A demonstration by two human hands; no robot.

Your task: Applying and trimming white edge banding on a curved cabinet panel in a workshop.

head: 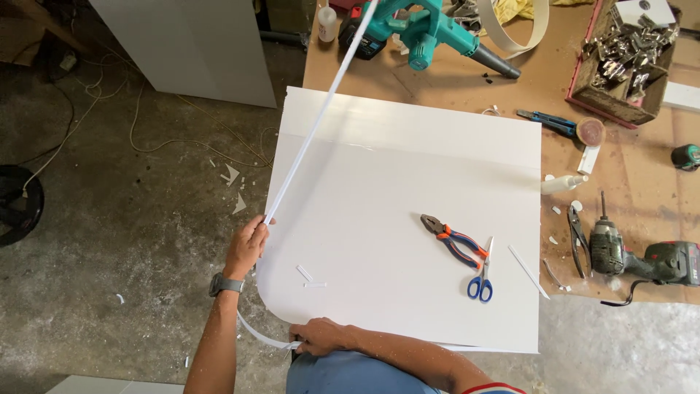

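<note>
The right hand (pixel 321 337) pinches the white edge-banding strip (pixel 306 146) at the white panel's (pixel 408 190) near rounded corner; the left hand (pixel 248 244) grips it along the left edge; farther on, slack strip could lift or kink, I judge.

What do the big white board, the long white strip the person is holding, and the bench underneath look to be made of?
The white board looks like laminated or coated panel: smooth, semi-gloss, with a sheen near its far edge. The white strip, pinched by the left hand and the right hand, seems thin flexible plastic edge banding, since it curves around the rounded corner. The workbench looks like bare brown fibreboard or plywood, matte and scuffed.
</note>
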